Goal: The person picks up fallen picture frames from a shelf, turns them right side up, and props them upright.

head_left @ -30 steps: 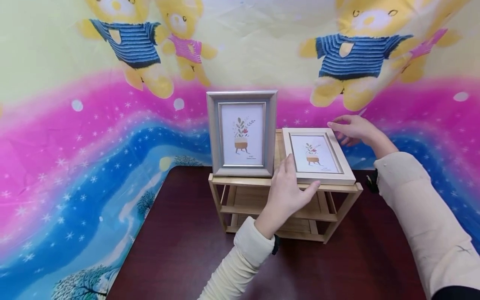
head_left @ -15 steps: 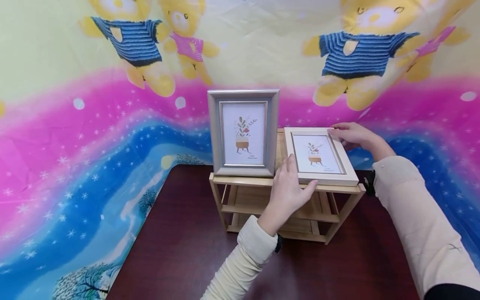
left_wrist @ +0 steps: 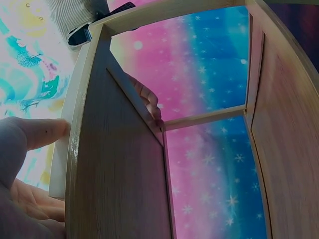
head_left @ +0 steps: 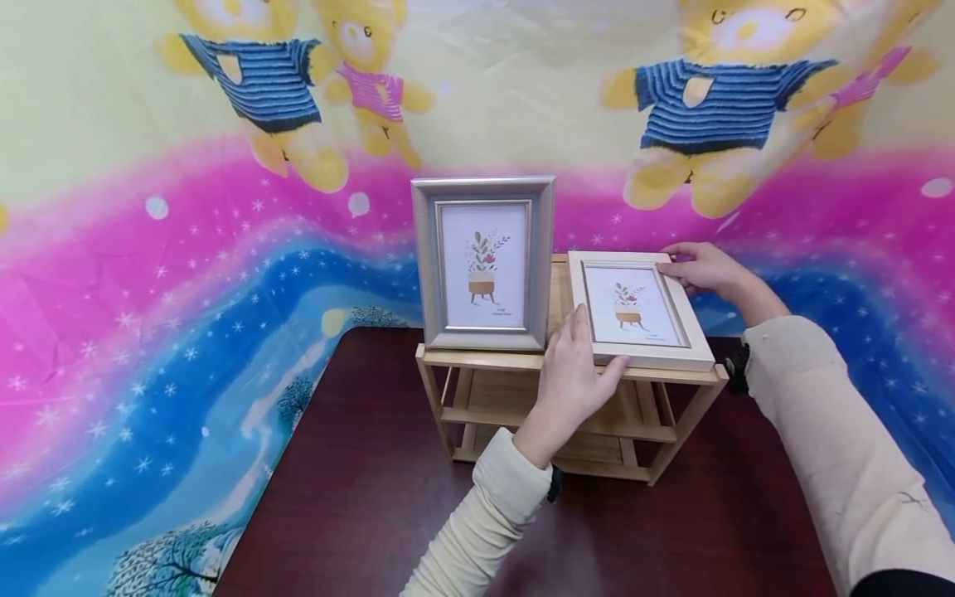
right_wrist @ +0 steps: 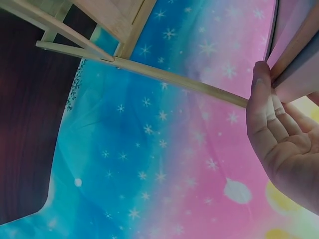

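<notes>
A cream picture frame (head_left: 705, 352) with a plant print lies face up on the right half of a small wooden shelf rack (head_left: 485, 361). My left hand (head_left: 570, 373) touches its near left corner, fingers fairly straight along the left side and thumb (left_wrist: 47, 132) against the front edge. At the far right corner, my right hand (head_left: 709, 269) pinches the frame, thumb on top and fingers behind the edge; the right wrist view shows those fingers (right_wrist: 261, 94) from below. A larger silver-grey picture frame (head_left: 429, 274) stands upright on the rack's left half.
The rack stands on a dark red-brown table (head_left: 358, 464), with lower shelves (head_left: 500, 394) under its top. Close behind hangs a printed bear backdrop (head_left: 507, 91), which also runs down the left side.
My right hand has come down from just beyond the far right corner and taken hold of the cream picture frame there. The left hand stays at the near left corner, almost unmoved.
</notes>
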Demonstrator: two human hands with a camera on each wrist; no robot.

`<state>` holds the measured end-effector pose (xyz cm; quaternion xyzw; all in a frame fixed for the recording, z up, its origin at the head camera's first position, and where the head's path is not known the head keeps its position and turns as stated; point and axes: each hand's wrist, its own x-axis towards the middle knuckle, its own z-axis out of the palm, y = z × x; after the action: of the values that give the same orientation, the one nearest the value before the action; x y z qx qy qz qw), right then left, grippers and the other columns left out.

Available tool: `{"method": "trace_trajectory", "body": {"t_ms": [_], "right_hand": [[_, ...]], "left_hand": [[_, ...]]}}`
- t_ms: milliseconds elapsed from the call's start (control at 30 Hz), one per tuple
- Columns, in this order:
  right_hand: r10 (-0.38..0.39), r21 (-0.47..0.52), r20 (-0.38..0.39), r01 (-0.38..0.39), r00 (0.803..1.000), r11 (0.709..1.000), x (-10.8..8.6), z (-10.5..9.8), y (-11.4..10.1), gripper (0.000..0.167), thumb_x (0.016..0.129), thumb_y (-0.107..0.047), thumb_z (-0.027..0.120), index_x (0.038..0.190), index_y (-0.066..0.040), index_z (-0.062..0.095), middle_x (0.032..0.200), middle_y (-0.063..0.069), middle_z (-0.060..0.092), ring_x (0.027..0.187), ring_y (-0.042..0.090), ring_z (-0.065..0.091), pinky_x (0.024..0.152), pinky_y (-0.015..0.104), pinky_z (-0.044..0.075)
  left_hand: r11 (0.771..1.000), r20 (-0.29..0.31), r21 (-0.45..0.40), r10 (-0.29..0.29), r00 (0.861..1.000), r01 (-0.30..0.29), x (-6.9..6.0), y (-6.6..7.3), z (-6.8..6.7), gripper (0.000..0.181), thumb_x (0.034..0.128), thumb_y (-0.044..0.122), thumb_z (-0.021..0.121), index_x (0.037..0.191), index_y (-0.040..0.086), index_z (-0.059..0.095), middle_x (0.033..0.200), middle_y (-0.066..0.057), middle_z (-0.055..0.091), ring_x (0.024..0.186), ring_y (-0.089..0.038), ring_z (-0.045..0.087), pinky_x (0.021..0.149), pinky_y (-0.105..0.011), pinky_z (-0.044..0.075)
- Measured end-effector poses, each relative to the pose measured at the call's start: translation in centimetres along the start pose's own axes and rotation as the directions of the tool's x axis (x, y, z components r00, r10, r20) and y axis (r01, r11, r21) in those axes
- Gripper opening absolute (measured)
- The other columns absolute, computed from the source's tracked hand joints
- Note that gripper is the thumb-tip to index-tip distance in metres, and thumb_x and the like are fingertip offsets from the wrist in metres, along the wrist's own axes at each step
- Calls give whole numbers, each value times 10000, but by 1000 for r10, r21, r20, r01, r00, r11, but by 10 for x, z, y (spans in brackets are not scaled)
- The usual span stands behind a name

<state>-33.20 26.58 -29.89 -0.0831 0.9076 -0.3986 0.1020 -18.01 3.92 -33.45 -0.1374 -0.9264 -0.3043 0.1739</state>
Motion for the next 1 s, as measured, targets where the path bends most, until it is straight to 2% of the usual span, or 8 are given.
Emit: {"method": "trace_trajectory", "body": {"t_ms": [300, 600, 867, 1000], "right_hand": [[-33, -72, -35, 30, 999, 997, -3, 1, -1, 549, 940, -292, 481, 1323, 77, 344, 1136, 300, 467, 721, 187, 565, 616, 299, 506], [-37, -94, -53, 32, 998, 995, -6, 0, -5, 564, 940, -279, 480, 1332, 99, 329, 1142, 306, 457, 745, 220, 556, 610, 300, 502], [-44, -118, -104, 32, 994, 992, -9, -2, -10, 626, 932, -311, 487, 1368, 90, 283, 1137, 314, 470, 788, 273, 549, 629, 303, 501], [-54, -115, -128, 39, 990, 993, -12, -4, -12, 637, 929, -319, 492, 1378, 77, 276, 1124, 309, 476, 748, 252, 546, 612, 298, 490]], "left_hand": [[1000, -12, -12, 7, 1000, -7, -1, 1, -1, 763, 822, 378, 634, 1383, -19, 304, 1356, -200, 407, 1217, -304, 421, 978, -383, 370], [1000, -19, -21, 9, 1000, -9, -1, 1, -1, 762, 812, 373, 647, 1381, -10, 315, 1364, -182, 406, 1218, -291, 421, 980, -376, 367], [999, -38, -43, 30, 999, -32, -1, 0, 0, 766, 802, 352, 663, 1382, -5, 313, 1376, -168, 395, 1228, -286, 409, 987, -380, 357], [998, -47, -55, 39, 998, -42, -1, -1, 0, 774, 796, 339, 671, 1385, -8, 308, 1383, -161, 387, 1239, -286, 397, 995, -384, 346]]}}
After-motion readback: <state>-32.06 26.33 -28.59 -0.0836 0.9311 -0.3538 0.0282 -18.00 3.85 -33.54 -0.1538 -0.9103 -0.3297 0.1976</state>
